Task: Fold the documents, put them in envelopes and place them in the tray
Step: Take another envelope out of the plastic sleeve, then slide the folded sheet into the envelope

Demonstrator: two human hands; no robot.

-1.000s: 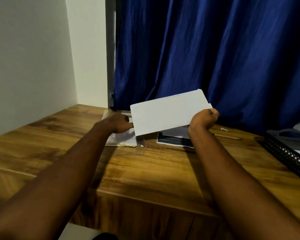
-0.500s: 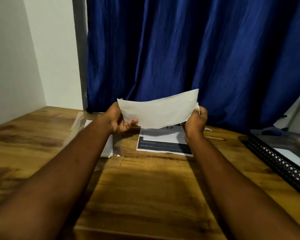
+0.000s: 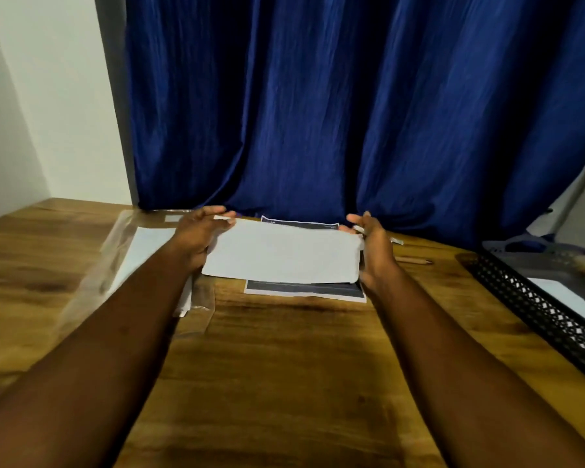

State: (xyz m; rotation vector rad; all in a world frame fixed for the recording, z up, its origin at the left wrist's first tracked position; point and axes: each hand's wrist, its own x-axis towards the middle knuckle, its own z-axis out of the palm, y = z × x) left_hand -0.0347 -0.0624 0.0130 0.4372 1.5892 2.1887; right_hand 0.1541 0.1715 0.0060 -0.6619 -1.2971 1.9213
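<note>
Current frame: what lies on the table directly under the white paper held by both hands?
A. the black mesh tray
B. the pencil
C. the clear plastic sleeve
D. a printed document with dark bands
D: the printed document shows past the near and far edges of the white paper, which the left hand and right hand hold over it.

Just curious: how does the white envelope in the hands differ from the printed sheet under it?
The envelope is plain white; the sheet carries dark printed bands. The envelope is held at its ends by the left hand and right hand; the sheet lies flat on the table. Both are rectangular paper.
</note>
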